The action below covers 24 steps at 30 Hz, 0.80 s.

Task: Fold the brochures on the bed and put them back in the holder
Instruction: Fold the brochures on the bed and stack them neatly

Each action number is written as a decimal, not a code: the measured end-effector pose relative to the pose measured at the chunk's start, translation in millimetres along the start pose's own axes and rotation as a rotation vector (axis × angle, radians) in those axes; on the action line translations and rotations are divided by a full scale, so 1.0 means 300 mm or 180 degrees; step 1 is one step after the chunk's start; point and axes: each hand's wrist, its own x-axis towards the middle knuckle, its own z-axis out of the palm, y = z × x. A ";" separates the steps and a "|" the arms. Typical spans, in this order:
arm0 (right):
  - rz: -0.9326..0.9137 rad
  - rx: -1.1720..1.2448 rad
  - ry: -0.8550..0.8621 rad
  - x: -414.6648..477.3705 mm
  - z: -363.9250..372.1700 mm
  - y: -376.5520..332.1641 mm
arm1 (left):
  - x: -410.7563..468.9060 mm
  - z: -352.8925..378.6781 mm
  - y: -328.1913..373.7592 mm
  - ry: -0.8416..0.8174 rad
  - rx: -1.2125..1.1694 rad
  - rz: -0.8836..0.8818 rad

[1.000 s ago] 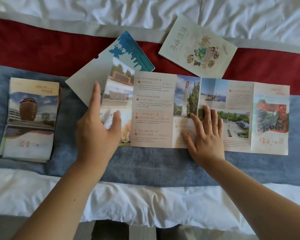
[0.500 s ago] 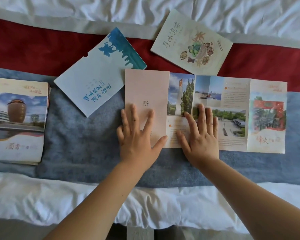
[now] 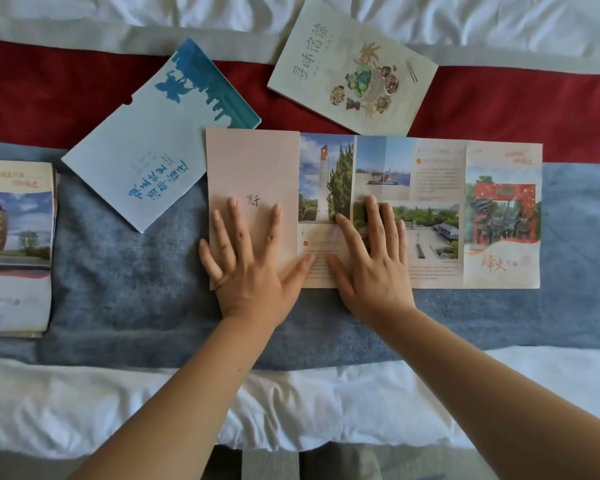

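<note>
Your left hand (image 3: 246, 271) flat, fingers spread, on folded pink panel (image 3: 253, 168) of long brochure (image 3: 437, 209), your right hand (image 3: 371, 268) flat on its photo panels, brochure on blue blanket (image 3: 125, 278), 1 stack of brochures (image 3: 14, 244) far left

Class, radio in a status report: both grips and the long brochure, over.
Left grip open, flat on folded pink panel. Right grip open, pressing brochure middle. One panel folded, rest spread. Blue folder at left edge.

We look down on a bed (image 3: 499, 15) with rumpled white sheets (image 3: 84, 403). A runner (image 3: 118, 271) crosses it, its red band (image 3: 32, 91) beyond its blue band (image 3: 499, 323). Below the near edge we see a dim grey floor (image 3: 271, 467) strip.
</note>
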 end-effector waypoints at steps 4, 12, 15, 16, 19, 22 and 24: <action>-0.0313 0.0261 0.0018 -0.008 -0.008 -0.048 | -0.016 -0.019 -0.097 -0.0061 0.0118 -0.0131; -0.0500 0.0044 0.0003 -0.009 0.010 -0.102 | -0.083 -0.079 -0.461 -0.0178 0.0259 -0.0317; -0.0451 -0.0075 -0.0021 -0.002 0.023 -0.120 | -0.073 -0.095 -0.556 -0.0183 0.0215 -0.0297; -0.0415 -0.0098 -0.0052 0.001 0.026 -0.127 | -0.071 -0.096 -0.574 -0.0184 0.0176 -0.0274; -0.0390 -0.0133 -0.0127 0.005 0.032 -0.135 | -0.068 -0.092 -0.585 -0.0121 0.0032 -0.0213; -0.0402 -0.0093 -0.0080 0.005 0.039 -0.133 | -0.066 -0.102 -0.560 -0.0083 -0.0083 -0.0197; -0.0419 -0.0069 -0.0032 0.003 0.045 -0.133 | -0.062 -0.119 -0.545 -0.0119 -0.0306 -0.0233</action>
